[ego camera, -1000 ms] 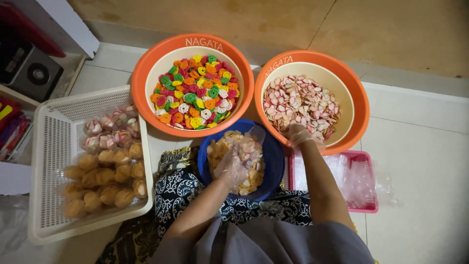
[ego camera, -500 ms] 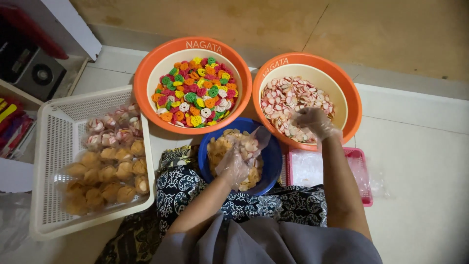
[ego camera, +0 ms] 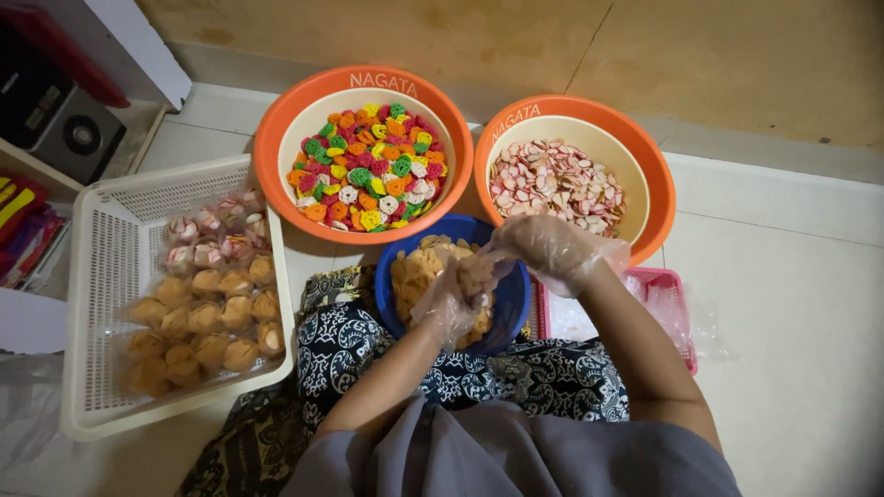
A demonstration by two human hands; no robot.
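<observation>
I look down from the head camera at my two hands, both in thin clear plastic gloves, working over a blue bowl (ego camera: 405, 304) of pale brown crackers that sits on my patterned lap cloth (ego camera: 368, 354). My left hand (ego camera: 453, 299) hovers over the middle of the bowl, its fingers curled around what looks like a small clear bag of brown crackers (ego camera: 477, 273). My right hand (ego camera: 551, 250) is just beside it at the bowl's far right rim, fingers bent and pinching the top of the same bag; the glove blurs the exact grip.

On the tiled floor beyond the blue bowl stand two orange basins side by side. The left basin (ego camera: 276, 147) holds mixed red, green, yellow and orange crackers. The right basin (ego camera: 658, 184) holds white crackers with pink edges.

Toward the left edge of the floor is a white plastic basket (ego camera: 110, 276) with filled clear bags: pink-and-white ones at its far side, brown ones nearer me. A small pink tray (ego camera: 677, 304) with clear plastic lies to the right, partly hidden behind my right forearm.
</observation>
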